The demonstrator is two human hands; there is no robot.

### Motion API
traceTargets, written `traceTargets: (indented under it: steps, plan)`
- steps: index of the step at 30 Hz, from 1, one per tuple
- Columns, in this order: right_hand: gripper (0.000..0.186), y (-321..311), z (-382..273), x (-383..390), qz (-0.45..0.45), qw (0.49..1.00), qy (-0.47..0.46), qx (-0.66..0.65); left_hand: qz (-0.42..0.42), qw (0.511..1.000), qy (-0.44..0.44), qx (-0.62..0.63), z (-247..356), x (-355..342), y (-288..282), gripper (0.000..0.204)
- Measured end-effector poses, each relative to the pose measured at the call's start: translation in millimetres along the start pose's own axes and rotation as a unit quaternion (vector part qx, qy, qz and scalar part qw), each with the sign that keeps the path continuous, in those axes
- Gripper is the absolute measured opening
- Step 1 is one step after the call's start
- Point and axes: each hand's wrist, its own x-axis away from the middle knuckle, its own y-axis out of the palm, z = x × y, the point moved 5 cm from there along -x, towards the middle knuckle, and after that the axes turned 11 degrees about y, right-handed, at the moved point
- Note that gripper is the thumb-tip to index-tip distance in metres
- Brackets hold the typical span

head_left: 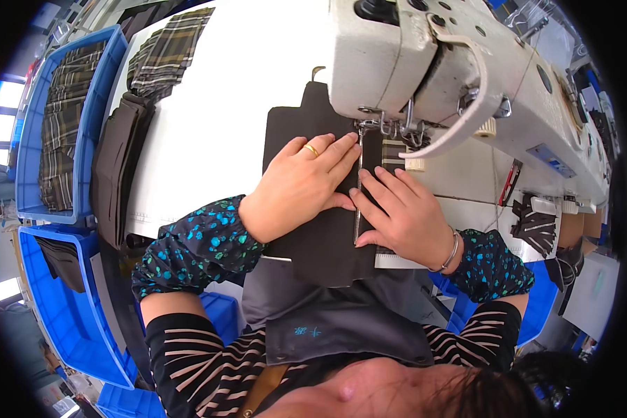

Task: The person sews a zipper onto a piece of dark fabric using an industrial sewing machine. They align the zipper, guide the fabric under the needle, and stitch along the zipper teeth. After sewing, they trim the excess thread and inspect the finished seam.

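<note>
A dark brown fabric panel (292,129) lies flat on the white table (216,125), its near end hanging over the front edge. Down its right part runs a zipper (358,221) with metal-coloured teeth, leading up to the presser foot (369,125) of a white sewing machine (439,76). My left hand (296,182) rests flat on the panel, left of the zipper, fingertips close to the foot. To the zipper's right, my right hand (411,219) lies with fingers spread, its thumb and index finger at the teeth. Plaid fabric (393,150) shows partly beside it.
Plaid pieces (171,52) and a stack of dark pieces (120,157) lie on the table's left. Beyond stand a blue bin (25,153) of plaid fabric and another blue bin (83,327). Red-handled snips (511,182) and striped scraps (536,219) lie at right.
</note>
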Motion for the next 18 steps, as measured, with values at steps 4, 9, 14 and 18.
traceTargets:
  steps: [4, 9, 14, 18]
  plan:
    - [0.078, 0.8, -0.7, 0.3, -0.009, 1.0, 0.002, 0.01, -0.005, 1.0, 0.0, -0.019, 1.1, -0.7, 1.9, 0.083]
    - [0.079, 0.9, -1.6, -0.6, -0.014, 1.0, 0.001, 0.014, 0.002, 1.0, -0.004, -0.022, 0.3, -2.5, 3.4, 0.085]
    - [0.078, 3.1, -1.2, 0.6, -0.01, 1.0, 0.003, 0.019, 0.001, 1.0, -0.005, -0.027, -0.6, -4.3, 1.4, 0.083]
    - [0.078, 2.2, -1.1, 0.5, -0.01, 1.0, 0.0, 0.021, -0.001, 1.0, -0.008, -0.025, -1.3, -3.6, 3.7, 0.083]
